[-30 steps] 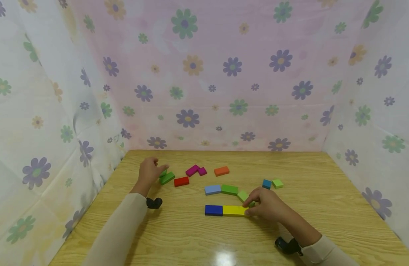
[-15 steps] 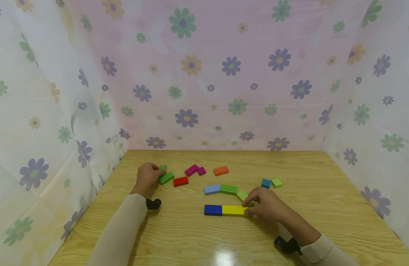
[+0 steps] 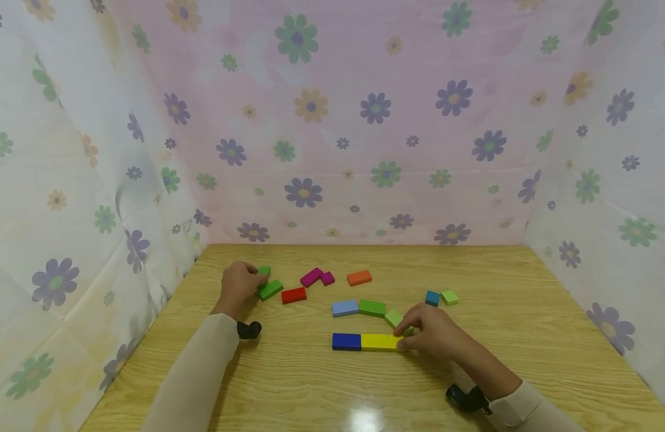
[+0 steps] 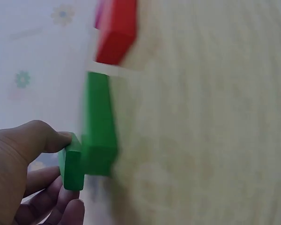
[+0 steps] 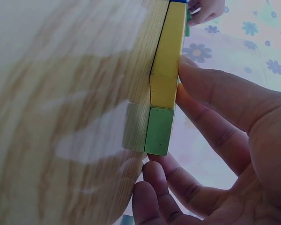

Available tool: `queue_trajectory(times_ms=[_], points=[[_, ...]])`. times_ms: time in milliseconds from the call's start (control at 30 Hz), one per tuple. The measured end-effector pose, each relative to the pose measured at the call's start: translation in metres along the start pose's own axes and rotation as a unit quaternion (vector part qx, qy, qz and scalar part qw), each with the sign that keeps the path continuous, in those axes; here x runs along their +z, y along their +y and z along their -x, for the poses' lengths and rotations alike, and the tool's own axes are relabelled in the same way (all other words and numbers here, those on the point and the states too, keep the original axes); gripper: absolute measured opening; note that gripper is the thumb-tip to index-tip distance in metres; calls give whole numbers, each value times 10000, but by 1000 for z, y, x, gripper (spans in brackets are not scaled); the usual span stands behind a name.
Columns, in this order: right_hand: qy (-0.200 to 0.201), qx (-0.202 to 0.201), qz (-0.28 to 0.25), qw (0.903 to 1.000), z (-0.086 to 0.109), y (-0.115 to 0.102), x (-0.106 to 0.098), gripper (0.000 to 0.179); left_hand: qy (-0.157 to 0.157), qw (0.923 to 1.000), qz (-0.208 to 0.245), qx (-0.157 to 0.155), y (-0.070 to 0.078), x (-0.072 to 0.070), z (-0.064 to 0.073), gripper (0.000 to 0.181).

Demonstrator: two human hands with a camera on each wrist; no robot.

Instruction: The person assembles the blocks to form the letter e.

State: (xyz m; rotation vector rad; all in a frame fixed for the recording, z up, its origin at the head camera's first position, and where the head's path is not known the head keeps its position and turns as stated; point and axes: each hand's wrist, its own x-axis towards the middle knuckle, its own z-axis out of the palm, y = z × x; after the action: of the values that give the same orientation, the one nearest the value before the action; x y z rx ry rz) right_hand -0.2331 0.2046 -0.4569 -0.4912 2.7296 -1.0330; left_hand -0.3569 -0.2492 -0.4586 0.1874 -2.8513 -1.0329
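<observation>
In the head view my left hand [image 3: 239,287] is at the table's far left. Its thumb and fingers pinch a small green block [image 4: 72,171], held beside a longer green block [image 3: 270,290]. My right hand [image 3: 436,333] rests at the right end of a row made of a dark blue block [image 3: 346,342] and a yellow stretch of block [image 3: 380,342]. Thumb and index finger lie on either side of the yellow end. A green block [image 5: 159,131] continues the row in the right wrist view, with other fingertips near its end; the hand hides it in the head view.
Behind the row lie light blue [image 3: 346,308], green [image 3: 373,308] and lime [image 3: 394,318] blocks. A red block [image 3: 294,295], magenta blocks [image 3: 311,277] and an orange block [image 3: 359,278] lie farther back. Blue [image 3: 432,298] and lime-green [image 3: 449,297] blocks sit right. Flowered cloth surrounds the table [image 3: 289,384].
My left hand has closed its thumb and fingers on the small green block and shifted it slightly beside the longer one. My right hand has stayed in place.
</observation>
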Motion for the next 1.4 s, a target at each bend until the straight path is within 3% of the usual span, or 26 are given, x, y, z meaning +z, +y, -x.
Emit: queue_trajectory(times_ms=[233, 500, 900, 1067, 1400], points=[[26, 7, 39, 10000, 1, 1, -1, 13, 36, 9991, 323, 267, 21, -10, 4, 41], [10, -19, -19, 10000, 1, 1, 0, 14, -39, 9965, 347, 753, 42, -10, 15, 42], [-8, -6, -41, 10000, 1, -1, -1, 14, -41, 9896, 535, 1337, 71, 4, 46, 37], [-3, -16, -10, 10000, 1, -2, -1, 13, -80, 9878, 546, 1457, 76, 14, 63, 36], [14, 28, 13, 10000, 0, -1, -1, 14, -456, 9861, 325, 1564, 81, 31, 85, 28]])
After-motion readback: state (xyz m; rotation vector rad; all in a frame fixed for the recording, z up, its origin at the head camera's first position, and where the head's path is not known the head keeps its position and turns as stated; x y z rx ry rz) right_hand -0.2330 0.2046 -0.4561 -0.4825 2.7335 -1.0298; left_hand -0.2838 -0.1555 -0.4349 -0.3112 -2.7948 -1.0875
